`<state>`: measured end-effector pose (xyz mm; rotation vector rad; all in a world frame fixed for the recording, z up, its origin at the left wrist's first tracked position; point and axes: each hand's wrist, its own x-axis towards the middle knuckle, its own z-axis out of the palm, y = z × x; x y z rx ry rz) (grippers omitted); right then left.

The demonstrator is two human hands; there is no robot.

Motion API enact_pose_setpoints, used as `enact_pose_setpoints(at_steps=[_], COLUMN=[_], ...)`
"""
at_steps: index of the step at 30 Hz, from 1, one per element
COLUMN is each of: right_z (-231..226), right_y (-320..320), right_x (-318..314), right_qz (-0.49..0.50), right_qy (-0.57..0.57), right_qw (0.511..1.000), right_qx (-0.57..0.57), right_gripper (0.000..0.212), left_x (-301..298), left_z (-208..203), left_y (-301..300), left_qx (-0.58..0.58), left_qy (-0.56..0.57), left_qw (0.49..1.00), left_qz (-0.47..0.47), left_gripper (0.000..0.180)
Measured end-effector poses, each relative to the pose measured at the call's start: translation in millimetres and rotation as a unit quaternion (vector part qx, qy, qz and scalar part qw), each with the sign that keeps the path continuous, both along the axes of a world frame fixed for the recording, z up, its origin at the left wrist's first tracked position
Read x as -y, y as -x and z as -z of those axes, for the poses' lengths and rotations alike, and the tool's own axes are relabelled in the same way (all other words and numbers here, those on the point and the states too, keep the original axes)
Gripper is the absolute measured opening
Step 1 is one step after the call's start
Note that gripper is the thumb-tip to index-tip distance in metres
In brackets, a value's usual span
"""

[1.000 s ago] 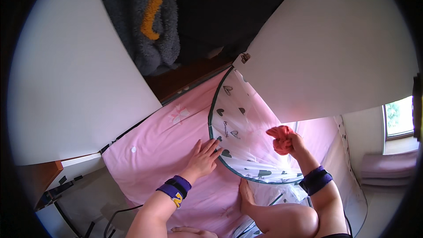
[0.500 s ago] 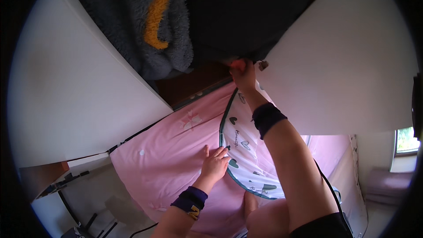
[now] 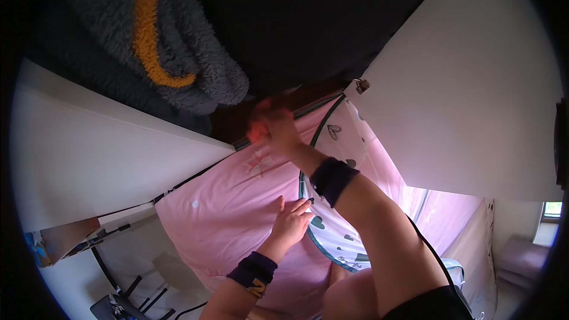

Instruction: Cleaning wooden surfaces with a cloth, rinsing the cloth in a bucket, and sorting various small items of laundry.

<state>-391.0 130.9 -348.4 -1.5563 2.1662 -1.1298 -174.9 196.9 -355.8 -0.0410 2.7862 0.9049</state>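
Note:
My right hand (image 3: 283, 131) reaches forward to the far edge of the pink sheet, by a brown wooden ledge. In its fingers is a small red thing (image 3: 258, 131); motion blur hides its kind. My left hand (image 3: 290, 224) rests with fingers spread on the pink sheet (image 3: 231, 213). Its fingertips touch the dark green border of a white cloth (image 3: 326, 201) printed with hearts. Beyond the ledge hang a grey fluffy garment (image 3: 207, 53) with a yellow stripe and black fabric (image 3: 308, 29).
White door panels stand on the left (image 3: 106, 148) and right (image 3: 462, 95), with a metal hinge (image 3: 362, 86) on the right one. A dark chair (image 3: 115, 307) is at lower left. My bent knee (image 3: 349, 296) is at the bottom. A window (image 3: 553, 208) shows at far right.
My right hand has swept left along the ledge with the red thing. My left hand has stayed on the sheet. The view has shifted slightly, and the grey garment appears further left.

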Motion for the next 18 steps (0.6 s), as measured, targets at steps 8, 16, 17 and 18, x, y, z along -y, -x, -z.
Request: enact_pose_setpoints(at_steps=[8,16,17,18], right_z=[-42,-52,-55,-53], right_y=[-33,15,20,20], right_x=[-229,-371,-367,-362], right_qz=[0.200,0.575,0.582,0.597], right_qy=[-0.135,0.105,0.111,0.149], right_qw=[0.845,0.702,0.721,0.700], right_qx=[0.477,0.408,0.358,0.364], right_gripper=[0.039,0.015,0.017,0.021], left_x=[-3,-4,-4,-4], left_z=[11,9,10,11], left_y=[-9,-12,-13,-14], left_qx=[-0.060,-0.094,-0.097,-0.101], left_qy=[0.003,0.012,0.012,0.011], left_qw=[0.998,0.995,0.995,0.995], left_qz=[-0.004,-0.017,-0.019,-0.022], left_gripper=[0.024,0.021,0.021,0.020])
